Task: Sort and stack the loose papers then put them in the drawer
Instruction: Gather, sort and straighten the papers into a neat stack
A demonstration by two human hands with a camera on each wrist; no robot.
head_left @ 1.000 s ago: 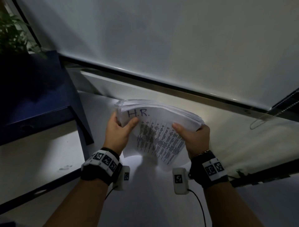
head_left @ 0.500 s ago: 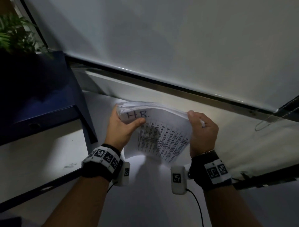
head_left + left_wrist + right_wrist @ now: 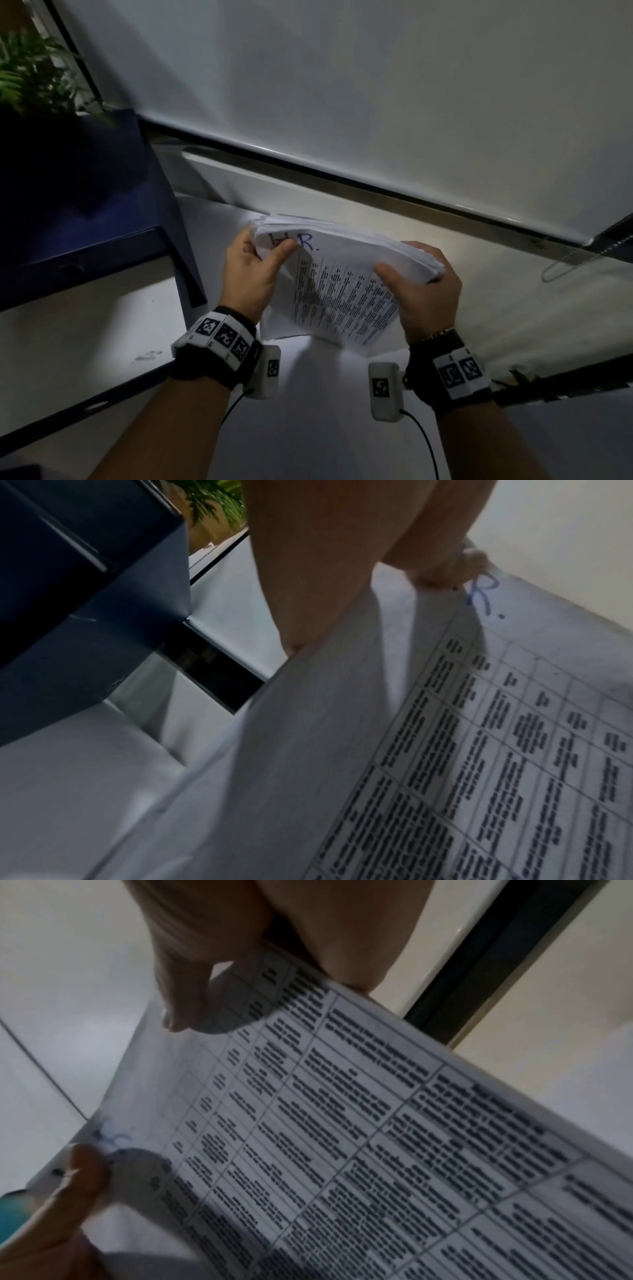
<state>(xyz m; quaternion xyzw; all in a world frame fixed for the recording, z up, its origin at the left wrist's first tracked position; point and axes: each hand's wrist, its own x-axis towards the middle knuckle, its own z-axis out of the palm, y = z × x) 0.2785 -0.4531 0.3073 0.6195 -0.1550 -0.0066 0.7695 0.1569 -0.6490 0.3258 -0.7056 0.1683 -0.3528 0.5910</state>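
Observation:
A thick stack of white papers (image 3: 342,270) stands tilted on its lower edge on the white desk (image 3: 102,329). Its top sheet bears a printed table and handwritten "H.R." in blue. My left hand (image 3: 253,267) grips the stack's upper left corner, thumb pressed over the "H". My right hand (image 3: 421,284) grips the right edge, thumb on the printed face and fingers behind. The left wrist view shows the papers (image 3: 479,750) and the thumb beside the "R". The right wrist view shows the papers (image 3: 377,1137) with my right thumb on the table's top rows. No drawer shows.
A dark blue box file (image 3: 82,212) lies at the left on the desk, a green plant (image 3: 30,75) behind it. A white roller blind (image 3: 376,102) with a bead chain (image 3: 561,263) hangs behind the desk. A black frame edge (image 3: 85,411) runs along the lower left.
My right hand slid from the stack's top right corner down its right edge, thumb back on the printed face. The left thumb shifted up onto the "H". The stack stays upright.

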